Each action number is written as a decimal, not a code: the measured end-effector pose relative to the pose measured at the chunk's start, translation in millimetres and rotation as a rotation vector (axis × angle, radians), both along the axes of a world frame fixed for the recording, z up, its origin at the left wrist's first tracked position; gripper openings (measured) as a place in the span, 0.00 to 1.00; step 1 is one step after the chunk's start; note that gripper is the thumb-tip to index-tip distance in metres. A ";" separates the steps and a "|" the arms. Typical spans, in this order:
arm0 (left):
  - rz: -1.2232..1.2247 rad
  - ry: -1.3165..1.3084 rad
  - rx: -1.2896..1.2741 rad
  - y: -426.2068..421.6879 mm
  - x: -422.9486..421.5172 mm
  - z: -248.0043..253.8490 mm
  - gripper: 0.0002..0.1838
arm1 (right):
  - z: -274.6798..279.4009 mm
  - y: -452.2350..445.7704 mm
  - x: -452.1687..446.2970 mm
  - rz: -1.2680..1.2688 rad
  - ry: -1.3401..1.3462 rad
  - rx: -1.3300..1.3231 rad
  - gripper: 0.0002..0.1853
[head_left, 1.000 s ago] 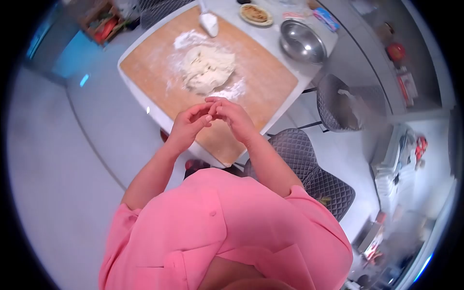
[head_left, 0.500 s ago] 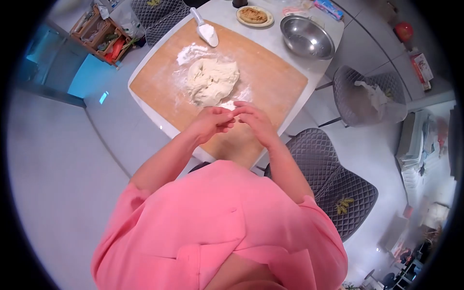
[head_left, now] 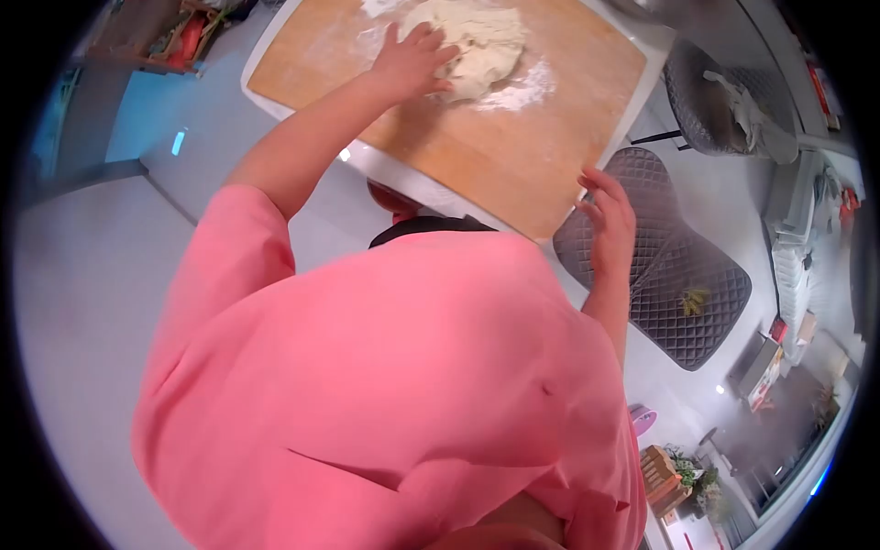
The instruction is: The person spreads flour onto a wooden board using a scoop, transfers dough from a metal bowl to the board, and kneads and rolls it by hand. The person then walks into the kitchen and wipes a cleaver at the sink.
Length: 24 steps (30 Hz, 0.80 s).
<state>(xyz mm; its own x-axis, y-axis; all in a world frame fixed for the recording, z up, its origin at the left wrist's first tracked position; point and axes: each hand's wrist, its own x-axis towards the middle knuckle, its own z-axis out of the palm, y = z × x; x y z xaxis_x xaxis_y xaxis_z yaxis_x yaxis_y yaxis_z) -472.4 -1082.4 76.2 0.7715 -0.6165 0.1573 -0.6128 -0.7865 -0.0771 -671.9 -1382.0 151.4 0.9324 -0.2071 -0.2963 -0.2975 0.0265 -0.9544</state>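
A large lump of pale dough [head_left: 481, 46] lies on the wooden board [head_left: 467, 160], with loose white flour [head_left: 524, 90] around it. My left hand [head_left: 414, 64] is at the dough's left side, fingers spread and seemingly touching it. Off the board's right corner, my right hand [head_left: 607, 206] is raised near the edge, its fingers apart and slightly curled, holding nothing.
The board lies on a white table [head_left: 403, 174]. A grey quilted chair [head_left: 655, 257] stands close on the right, beneath my right hand. Another chair [head_left: 710, 101] with a white cloth over it is farther right. Part of a metal bowl shows at the top edge.
My hands, together in front of the dough before, have parted. The left has gone to the dough and the right out past the board's edge. The view has tilted, hiding the scoop and plate.
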 end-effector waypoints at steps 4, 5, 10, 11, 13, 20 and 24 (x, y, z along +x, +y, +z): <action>-0.039 0.058 0.172 -6.9 1.5 29.9 0.32 | 4.6 20.6 -31.8 -0.125 0.077 0.032 0.17; -0.026 0.178 0.235 -12.8 4.6 40.0 0.31 | 7.0 26.8 -37.6 -0.151 0.092 0.030 0.17; -0.105 0.310 0.191 5.4 13.7 34.3 0.28 | 20.3 61.3 -50.1 -0.131 0.084 -0.033 0.17; -0.119 0.257 0.051 11.6 10.6 29.2 0.28 | 23.3 69.4 -50.3 -0.111 0.074 -0.051 0.16; -0.142 0.206 -0.082 22.2 -0.4 22.4 0.27 | 21.6 82.7 -52.7 -0.101 0.066 -0.063 0.16; 0.016 0.411 0.013 27.0 -13.7 22.4 0.28 | 10.6 102.6 -45.2 -0.043 0.058 0.055 0.16; 0.044 0.258 -0.025 24.3 -18.9 -0.8 0.30 | -0.6 82.5 -30.2 -0.088 0.029 0.382 0.17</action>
